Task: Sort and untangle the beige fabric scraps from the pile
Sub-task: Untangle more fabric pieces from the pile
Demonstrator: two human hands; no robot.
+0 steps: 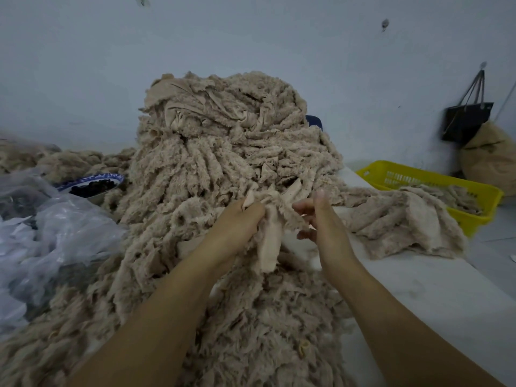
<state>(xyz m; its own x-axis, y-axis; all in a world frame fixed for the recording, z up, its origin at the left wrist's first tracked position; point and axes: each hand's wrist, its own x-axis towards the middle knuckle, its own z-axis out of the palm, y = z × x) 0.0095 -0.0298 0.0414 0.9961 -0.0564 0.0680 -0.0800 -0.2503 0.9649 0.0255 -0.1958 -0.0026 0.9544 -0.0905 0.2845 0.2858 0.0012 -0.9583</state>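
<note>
Evidently early: we hold one beige fabric scrap (269,241) in the grip of left hand (237,219) and right hand (321,219); tall fuzzy beige pile (223,152) remains

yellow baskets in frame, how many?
1. The yellow basket sits at far right, behind a small scrap heap, with beige scraps inside. More could be hidden behind the big pile.

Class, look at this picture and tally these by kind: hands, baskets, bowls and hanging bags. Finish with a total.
Hands: 2, the left hand and right hand, both holding the beige scrap
Yellow basket: 1
Bowl: 1
Black hanging bag: 1
Total: 5
</note>
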